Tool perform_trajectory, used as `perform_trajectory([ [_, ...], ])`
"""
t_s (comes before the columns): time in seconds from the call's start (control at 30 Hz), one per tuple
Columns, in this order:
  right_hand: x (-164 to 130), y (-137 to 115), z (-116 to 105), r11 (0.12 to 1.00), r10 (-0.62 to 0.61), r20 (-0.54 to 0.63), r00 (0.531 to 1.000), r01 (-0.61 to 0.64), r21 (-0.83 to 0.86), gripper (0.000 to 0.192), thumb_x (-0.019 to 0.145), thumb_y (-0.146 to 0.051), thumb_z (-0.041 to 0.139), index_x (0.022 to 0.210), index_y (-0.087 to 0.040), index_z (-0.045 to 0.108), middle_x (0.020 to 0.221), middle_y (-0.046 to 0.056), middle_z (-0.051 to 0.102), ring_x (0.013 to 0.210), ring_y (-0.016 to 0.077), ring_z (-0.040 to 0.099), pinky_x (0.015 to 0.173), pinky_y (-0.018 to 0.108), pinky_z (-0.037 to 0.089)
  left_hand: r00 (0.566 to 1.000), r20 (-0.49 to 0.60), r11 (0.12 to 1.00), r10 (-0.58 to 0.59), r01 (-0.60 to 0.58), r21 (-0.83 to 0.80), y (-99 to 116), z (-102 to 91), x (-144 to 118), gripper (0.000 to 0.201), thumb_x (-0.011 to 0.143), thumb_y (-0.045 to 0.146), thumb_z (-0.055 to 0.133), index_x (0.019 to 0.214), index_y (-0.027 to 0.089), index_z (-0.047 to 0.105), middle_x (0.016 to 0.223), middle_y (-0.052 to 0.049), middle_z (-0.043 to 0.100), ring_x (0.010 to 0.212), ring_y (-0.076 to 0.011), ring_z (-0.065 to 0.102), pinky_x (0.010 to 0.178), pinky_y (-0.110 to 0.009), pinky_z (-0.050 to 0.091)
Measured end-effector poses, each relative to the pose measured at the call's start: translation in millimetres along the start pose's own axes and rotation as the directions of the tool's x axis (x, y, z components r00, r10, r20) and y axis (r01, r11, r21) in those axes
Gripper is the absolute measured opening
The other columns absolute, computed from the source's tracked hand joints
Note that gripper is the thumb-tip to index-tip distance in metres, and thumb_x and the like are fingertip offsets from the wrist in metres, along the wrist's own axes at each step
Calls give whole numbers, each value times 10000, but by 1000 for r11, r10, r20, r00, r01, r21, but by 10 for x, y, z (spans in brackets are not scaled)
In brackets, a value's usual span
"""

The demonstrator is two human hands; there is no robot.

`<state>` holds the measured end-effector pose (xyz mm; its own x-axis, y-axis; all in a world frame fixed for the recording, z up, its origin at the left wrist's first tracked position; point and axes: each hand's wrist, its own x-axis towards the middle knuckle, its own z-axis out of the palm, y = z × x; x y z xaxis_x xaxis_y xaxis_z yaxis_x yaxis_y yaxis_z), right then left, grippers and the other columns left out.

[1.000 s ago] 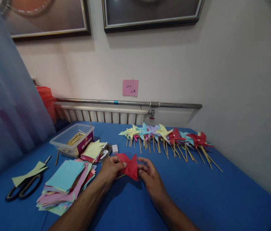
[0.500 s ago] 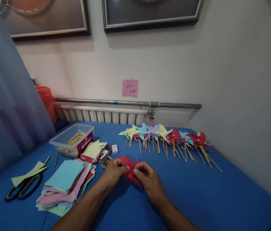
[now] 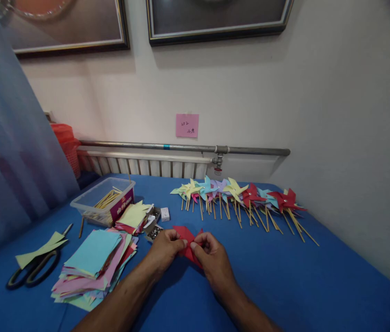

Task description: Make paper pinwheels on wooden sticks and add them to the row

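Blue cloth (image 3: 285, 286) covers the table, where the red paper (image 3: 188, 240) sits pinched between left hand (image 3: 165, 246) and right hand (image 3: 212, 258). Folded points could spring loose if either pinch slackens; pins (image 3: 153, 232) lie just beside.

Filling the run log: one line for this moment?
left hand: pinching red paper | right hand: pinching same paper | scissors: untouched | pinwheels: in row behind

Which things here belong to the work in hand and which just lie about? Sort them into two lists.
In hand:
left hand
right hand
red paper piece, pinched by both

Lying about:
finished pinwheels
paper stack
scissors
clear tub of sticks
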<state>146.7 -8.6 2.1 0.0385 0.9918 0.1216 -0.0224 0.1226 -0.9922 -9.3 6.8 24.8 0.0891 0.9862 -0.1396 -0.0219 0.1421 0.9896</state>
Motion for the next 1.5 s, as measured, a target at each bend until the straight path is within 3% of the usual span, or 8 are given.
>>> perform_trajectory([
  [0.27, 6, 37, 18, 997, -14, -109, 994, 5, -81, 232, 723, -421, 777, 775, -256, 623, 690, -24, 635, 632, 184, 547, 599, 298, 414, 1000, 11, 1000, 7, -7, 5, -59, 6, 38, 318, 571, 402, 774, 554, 217, 517, 482, 41, 531, 464, -86, 386, 508, -254, 259],
  [0.63, 14, 57, 13, 995, 11, -104, 995, -21, -95, 233, 717, -419, 759, 793, -264, 603, 698, -24, 644, 617, 181, 550, 575, 298, 404, 1000, 15, 1000, 5, -5, -9, -39, 26, 26, 308, 554, 410, 763, 540, 217, 525, 471, 38, 529, 452, -80, 368, 503, -257, 232],
  [0.93, 10, 30, 19, 986, -22, -133, 991, -1, -167, 234, 727, -448, 687, 817, -254, 593, 706, -22, 648, 641, 193, 601, 602, 298, 467, 999, 33, 999, -34, 34, -14, 53, 48, -52, 336, 582, 458, 762, 557, 210, 536, 456, 48, 503, 434, -76, 344, 482, -252, 220],
  [1.2, -25, 11, 36, 986, -14, -134, 991, -9, -169, 229, 729, -430, 690, 839, -256, 588, 698, -26, 630, 635, 195, 589, 611, 307, 470, 1000, 10, 1000, -5, 5, 30, -40, 23, 1, 403, 557, 421, 858, 592, 207, 519, 508, 52, 521, 476, -73, 373, 498, -241, 240],
  [1.3, -42, -5, 48, 993, 25, -123, 992, -38, -110, 345, 728, -431, 706, 1006, -243, 626, 726, -33, 637, 628, 186, 582, 602, 301, 464, 1000, 8, 999, 2, -2, 32, -56, 8, 12, 395, 576, 407, 851, 590, 208, 511, 506, 51, 524, 478, -75, 377, 500, -238, 243],
  [1.4, -27, -14, 45, 998, 55, -111, 992, -58, -25, 606, 734, -447, 721, 1279, -221, 582, 672, -70, 594, 579, 171, 531, 561, 284, 416, 1000, 24, 1000, 2, -3, 20, -39, -4, 9, 382, 574, 405, 839, 583, 208, 512, 500, 49, 528, 461, -70, 362, 490, -240, 235],
  [1.5, 9, 0, 24, 991, 95, -69, 993, -87, 106, 745, 723, -488, 765, 1365, -193, 530, 637, -85, 585, 553, 158, 512, 558, 275, 398, 1000, 18, 1000, -13, 13, 17, -28, -6, 7, 355, 565, 420, 817, 576, 205, 534, 477, 46, 522, 433, -65, 338, 472, -246, 207],
])
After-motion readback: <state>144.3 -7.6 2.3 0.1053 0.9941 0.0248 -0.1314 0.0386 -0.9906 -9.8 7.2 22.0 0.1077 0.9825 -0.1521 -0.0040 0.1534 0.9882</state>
